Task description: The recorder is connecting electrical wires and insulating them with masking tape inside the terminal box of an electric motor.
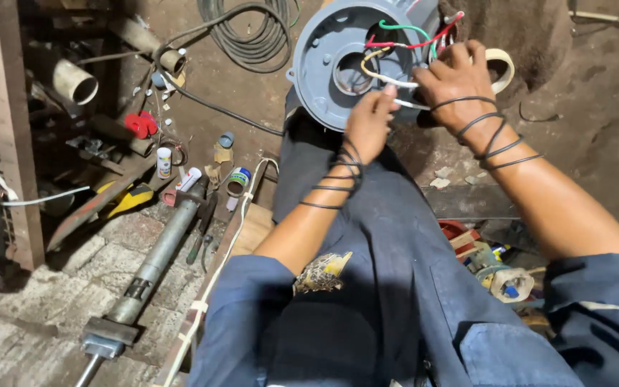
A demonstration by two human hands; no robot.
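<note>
Where the brick floor lies at the left, a grey metal pipe (153,261) runs from near to far, with small tubs (164,162) and a red fitting (140,125) beyond it. Further right, the left hand (369,123) pinches a white wire (395,82) against the grey motor housing (338,61) at the far centre. The right hand (455,77) closes its fingers on the coloured wires (410,37), a tape roll (501,66) just behind it

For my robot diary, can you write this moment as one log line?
left hand: pinching white wire | right hand: on wires | grey motor housing: on lap
</note>
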